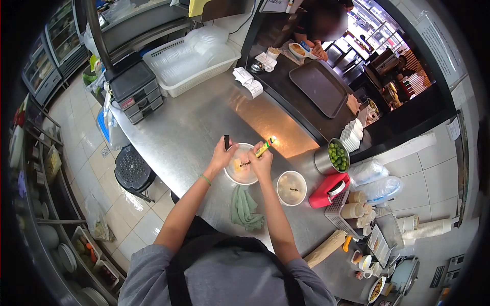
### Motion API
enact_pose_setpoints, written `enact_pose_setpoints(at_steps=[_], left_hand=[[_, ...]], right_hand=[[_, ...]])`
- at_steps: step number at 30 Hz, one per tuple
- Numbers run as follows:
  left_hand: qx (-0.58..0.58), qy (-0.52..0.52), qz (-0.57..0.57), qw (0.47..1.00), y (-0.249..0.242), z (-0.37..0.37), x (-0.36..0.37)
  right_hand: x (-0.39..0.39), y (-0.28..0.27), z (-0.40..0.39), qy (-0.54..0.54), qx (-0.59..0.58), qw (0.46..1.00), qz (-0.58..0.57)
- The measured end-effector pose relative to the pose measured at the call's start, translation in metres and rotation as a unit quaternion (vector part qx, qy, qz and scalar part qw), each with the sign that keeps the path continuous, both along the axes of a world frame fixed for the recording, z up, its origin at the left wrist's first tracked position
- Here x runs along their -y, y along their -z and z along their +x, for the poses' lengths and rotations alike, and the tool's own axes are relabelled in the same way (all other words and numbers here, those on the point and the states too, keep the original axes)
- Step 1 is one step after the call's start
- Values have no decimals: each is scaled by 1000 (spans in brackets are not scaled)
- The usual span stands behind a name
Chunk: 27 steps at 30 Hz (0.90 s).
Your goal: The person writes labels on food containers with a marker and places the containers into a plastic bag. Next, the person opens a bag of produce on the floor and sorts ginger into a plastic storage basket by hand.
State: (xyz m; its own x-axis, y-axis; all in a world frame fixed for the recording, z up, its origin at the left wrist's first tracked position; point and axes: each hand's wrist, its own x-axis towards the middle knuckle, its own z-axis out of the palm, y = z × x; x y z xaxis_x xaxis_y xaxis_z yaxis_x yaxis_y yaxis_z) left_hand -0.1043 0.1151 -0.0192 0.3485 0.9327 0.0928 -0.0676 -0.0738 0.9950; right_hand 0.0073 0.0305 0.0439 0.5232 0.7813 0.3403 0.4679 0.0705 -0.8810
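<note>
A round, lidded takeout bowl [236, 176] stands on the steel table between my hands, with black writing on its translucent lid. My left hand [222, 156] is closed around a short black piece [226, 141] that looks like a marker cap, and it rests at the bowl's left rim. Held in my right hand [261, 164] is a yellow marker [264, 147] with green and red bands, at the bowl's right side. A second lidded bowl [291, 196], also marked in black, sits to the right. Just below the first bowl lies a crumpled green cloth [246, 209].
A white basket [191, 83] of clear plastic lids and black drawers [133, 92] stand at the back left. A pot of green limes [324, 162], a red container [326, 190] and sauce bottles [352, 210] line the right. Beyond the counter's tray [319, 87] is another person [311, 30].
</note>
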Motion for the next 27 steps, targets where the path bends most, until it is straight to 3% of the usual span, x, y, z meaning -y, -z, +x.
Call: enact_pose_setpoints(at_steps=[4,27], left_hand=[[10,5,-16,1000,-2,0,1],[1,4,-5,1000,0,-1,0]], right_hand=[[-2,6,11,-6,-78,997,22],[-1,6,14,0,-21,1000,14]])
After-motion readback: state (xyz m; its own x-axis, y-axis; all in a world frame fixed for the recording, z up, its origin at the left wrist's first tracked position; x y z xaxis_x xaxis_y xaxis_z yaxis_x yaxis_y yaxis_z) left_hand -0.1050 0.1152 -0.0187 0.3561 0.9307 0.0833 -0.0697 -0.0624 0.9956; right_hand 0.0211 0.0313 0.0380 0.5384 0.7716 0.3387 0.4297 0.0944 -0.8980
